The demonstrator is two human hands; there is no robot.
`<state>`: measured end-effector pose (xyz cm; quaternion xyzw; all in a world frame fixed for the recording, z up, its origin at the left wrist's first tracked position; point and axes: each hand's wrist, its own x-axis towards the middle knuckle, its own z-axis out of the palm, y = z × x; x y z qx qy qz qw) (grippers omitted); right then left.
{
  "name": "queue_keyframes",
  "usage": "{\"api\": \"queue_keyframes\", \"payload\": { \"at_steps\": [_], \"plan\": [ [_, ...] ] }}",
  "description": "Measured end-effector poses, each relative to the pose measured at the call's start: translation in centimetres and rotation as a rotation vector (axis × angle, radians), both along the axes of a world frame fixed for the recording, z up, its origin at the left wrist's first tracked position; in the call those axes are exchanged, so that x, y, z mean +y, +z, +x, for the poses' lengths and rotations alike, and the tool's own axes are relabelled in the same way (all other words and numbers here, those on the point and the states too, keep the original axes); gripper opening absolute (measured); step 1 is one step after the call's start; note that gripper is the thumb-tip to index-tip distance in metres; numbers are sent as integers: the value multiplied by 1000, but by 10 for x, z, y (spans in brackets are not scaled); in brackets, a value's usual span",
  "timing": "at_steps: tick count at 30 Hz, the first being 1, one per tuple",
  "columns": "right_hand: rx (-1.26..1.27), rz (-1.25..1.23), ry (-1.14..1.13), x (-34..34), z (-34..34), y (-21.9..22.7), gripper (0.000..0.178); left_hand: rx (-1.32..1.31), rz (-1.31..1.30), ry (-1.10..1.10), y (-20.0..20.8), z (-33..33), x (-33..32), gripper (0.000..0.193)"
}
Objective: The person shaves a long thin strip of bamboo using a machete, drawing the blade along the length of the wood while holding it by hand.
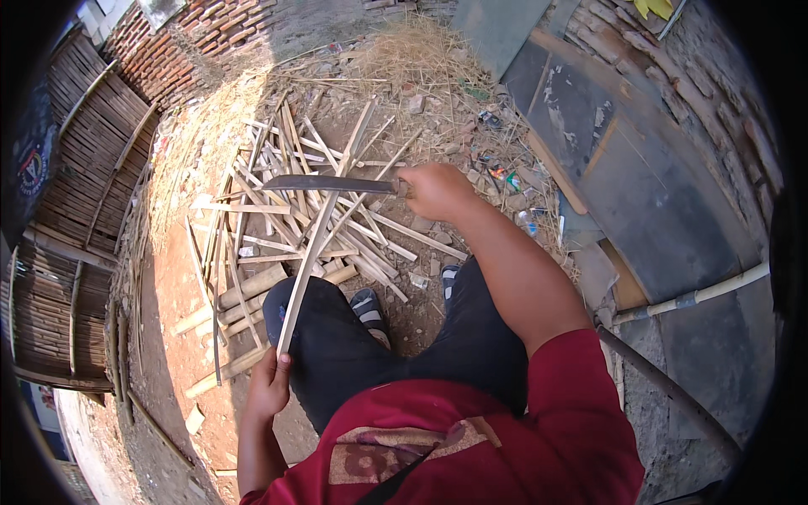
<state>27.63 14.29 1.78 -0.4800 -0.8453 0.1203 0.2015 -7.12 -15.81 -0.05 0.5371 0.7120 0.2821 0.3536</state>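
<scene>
My right hand (438,191) is closed round the handle of a machete (311,183), whose long dark blade points left, roughly level. Below and to the left, my left hand (269,383) grips the near end of a pale split bamboo strip (305,282), thumb along its edge. The strip slants up and away past my left knee, and the blade crosses it near its far part; whether they touch I cannot tell. Beneath both lies a loose pile of split bamboo strips (273,210) on the ground.
Thicker bamboo pieces (252,289) lie by my left knee. Bamboo slat panels (84,151) stand at the left, a brick wall (194,42) behind. Dark boards (665,202) and a pale pole (699,296) are at the right. Straw (417,55) and litter cover the far ground.
</scene>
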Motion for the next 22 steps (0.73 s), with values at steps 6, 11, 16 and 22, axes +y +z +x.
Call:
{"api": "queue_keyframes", "payload": {
  "at_steps": [6, 11, 16, 22],
  "plan": [
    [-69, 53, 50, -1, -20, 8, 35, -144, -98, 31, 3, 3, -15, 39],
    [222, -102, -455, 56, 47, -28, 58, -158, -92, -59, 4, -15, -30, 40],
    [310, -105, -372, 36, 37, -11, 72, -319, -97, 70, 11, -8, -21, 36],
    [359, -106, -377, 32, 45, 4, 69, -323, -97, 93, 10, -8, -20, 35]
  ]
}}
